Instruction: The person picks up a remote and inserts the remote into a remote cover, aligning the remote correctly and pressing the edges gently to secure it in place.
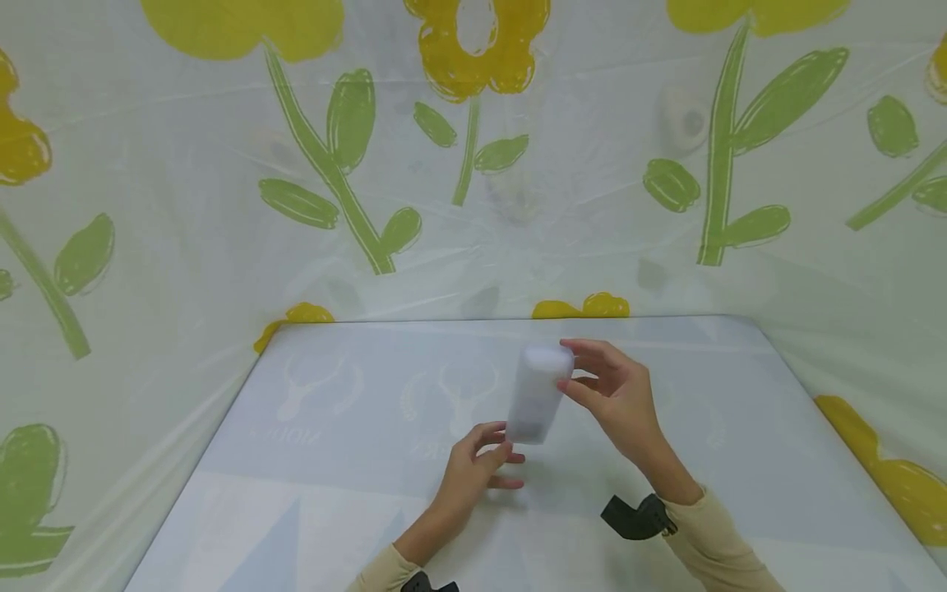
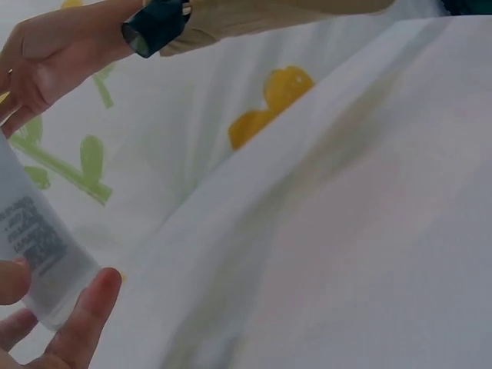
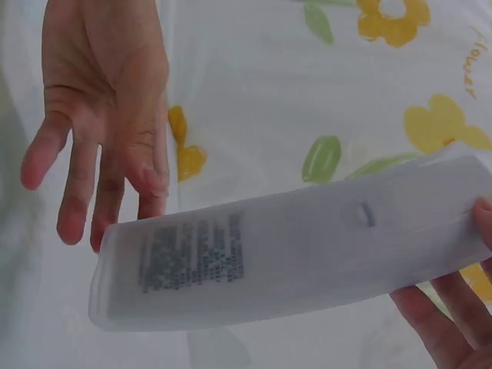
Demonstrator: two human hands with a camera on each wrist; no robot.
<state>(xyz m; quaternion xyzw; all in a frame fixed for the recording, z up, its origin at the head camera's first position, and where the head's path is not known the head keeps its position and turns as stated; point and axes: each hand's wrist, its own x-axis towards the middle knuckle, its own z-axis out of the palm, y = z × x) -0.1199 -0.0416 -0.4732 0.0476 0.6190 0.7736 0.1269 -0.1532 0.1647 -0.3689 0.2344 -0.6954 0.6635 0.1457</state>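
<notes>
A long white box-shaped case (image 3: 307, 246), slightly see-through, is held tilted above the table. A block of small dark print (image 3: 192, 254) shows near its lower end, and a small mark lies farther along. My right hand (image 1: 617, 399) grips the upper end, thumb on one side and fingers on the other. At the lower end is my left hand (image 1: 477, 464), its fingers spread loosely and their tips right by the case's corner. In the right wrist view, the left hand (image 3: 108, 115) has its fingers extended beside that end.
The table (image 1: 355, 444) has a pale cover with faint antler designs and bluish triangles. Behind and beside it hangs a whitish curtain (image 1: 562, 230) printed with yellow flowers and green leaves. A black wrist device (image 1: 639, 518) is on the right forearm.
</notes>
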